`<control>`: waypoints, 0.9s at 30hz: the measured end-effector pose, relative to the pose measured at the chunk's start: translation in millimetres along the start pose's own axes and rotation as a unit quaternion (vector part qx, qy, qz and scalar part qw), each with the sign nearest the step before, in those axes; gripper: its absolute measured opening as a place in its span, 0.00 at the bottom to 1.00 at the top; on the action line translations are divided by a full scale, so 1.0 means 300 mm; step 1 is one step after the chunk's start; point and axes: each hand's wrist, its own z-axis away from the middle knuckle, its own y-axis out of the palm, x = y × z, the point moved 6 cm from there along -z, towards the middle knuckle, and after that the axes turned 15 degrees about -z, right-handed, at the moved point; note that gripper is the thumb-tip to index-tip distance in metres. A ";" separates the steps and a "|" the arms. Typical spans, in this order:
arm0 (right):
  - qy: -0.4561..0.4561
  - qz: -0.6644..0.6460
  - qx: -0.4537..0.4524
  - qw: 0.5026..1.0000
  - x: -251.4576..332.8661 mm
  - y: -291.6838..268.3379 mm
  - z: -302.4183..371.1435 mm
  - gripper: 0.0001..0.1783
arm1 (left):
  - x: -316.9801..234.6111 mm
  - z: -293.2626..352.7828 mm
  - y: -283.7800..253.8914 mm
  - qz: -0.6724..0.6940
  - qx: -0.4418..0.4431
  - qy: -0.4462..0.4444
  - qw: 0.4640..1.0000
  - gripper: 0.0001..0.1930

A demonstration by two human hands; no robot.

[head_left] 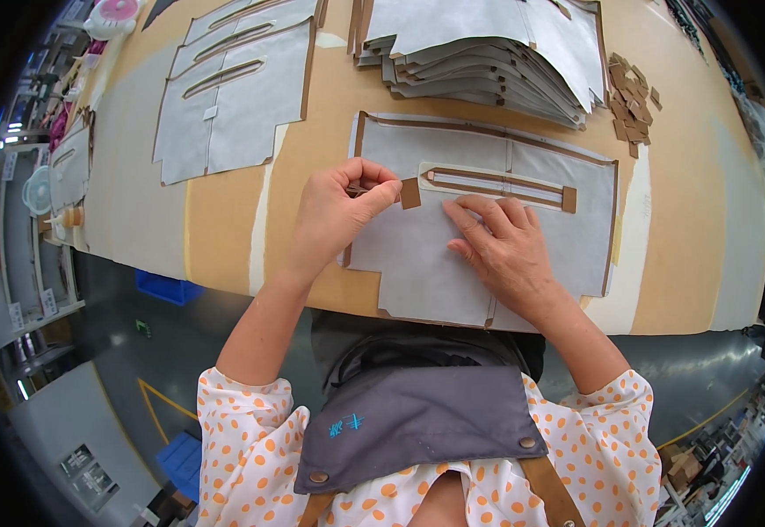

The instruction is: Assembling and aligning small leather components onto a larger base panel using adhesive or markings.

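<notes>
A grey fabric panel with brown edging lies flat on the table before me. Across its upper part runs a long framed slot, with a small brown patch lying over its right end. My left hand pinches a small brown square piece between thumb and fingertips, just left of the slot's left end. More thin brown pieces seem tucked in that palm, mostly hidden. My right hand rests on the panel below the slot, fingers stretched and a little apart, holding nothing.
A thick stack of grey panels stands behind the work. Loose brown squares are piled at its right. More slotted panels overlap at the far left. The table's front edge runs close to my body. A blue bin sits lower left.
</notes>
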 end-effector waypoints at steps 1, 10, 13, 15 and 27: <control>-0.012 0.017 0.006 1.000 0.000 0.006 0.002 0.28 | -0.002 -0.011 0.000 -0.017 0.006 -0.012 1.000 0.07; -0.013 0.023 -0.003 1.000 -0.009 0.009 0.007 0.28 | -0.032 -0.093 0.027 -0.059 0.035 -0.010 0.998 0.08; -0.010 0.018 -0.005 1.000 -0.016 0.010 0.009 0.28 | -0.027 -0.103 0.023 -0.074 0.042 -0.007 0.996 0.07; -0.004 0.017 -0.006 1.000 -0.018 0.008 0.010 0.28 | -0.022 -0.101 0.020 -0.072 0.043 -0.012 0.996 0.07; 0.011 0.027 -0.013 1.000 -0.013 0.014 0.005 0.28 | 0.021 -0.092 0.010 -0.047 0.040 -0.040 0.997 0.07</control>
